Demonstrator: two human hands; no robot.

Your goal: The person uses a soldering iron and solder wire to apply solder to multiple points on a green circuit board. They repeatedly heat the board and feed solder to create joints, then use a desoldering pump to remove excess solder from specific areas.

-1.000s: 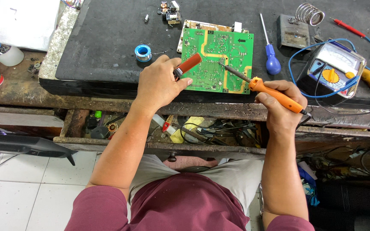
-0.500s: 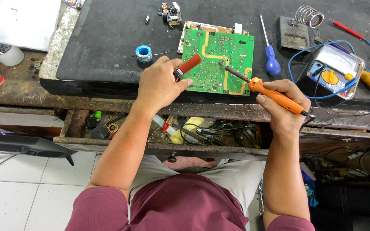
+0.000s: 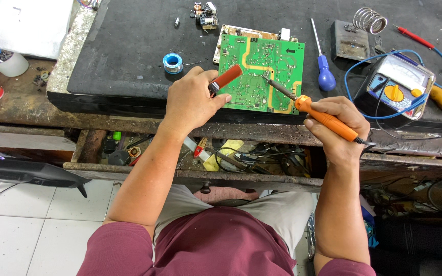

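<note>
A green circuit board (image 3: 260, 75) is laid flat, solder side up, on the dark mat (image 3: 129, 46), close to the mat's near edge; pale yellow-green traces run across its face. An orange-handled soldering iron (image 3: 313, 110) is held slanted over the board's right part, its thin metal tip set down on the board surface and its black cord trailed off past the mat's near edge. A red-handled tool (image 3: 226, 79) is held tilted at the board's left edge, its red grip lying partly over the board's left margin.
</note>
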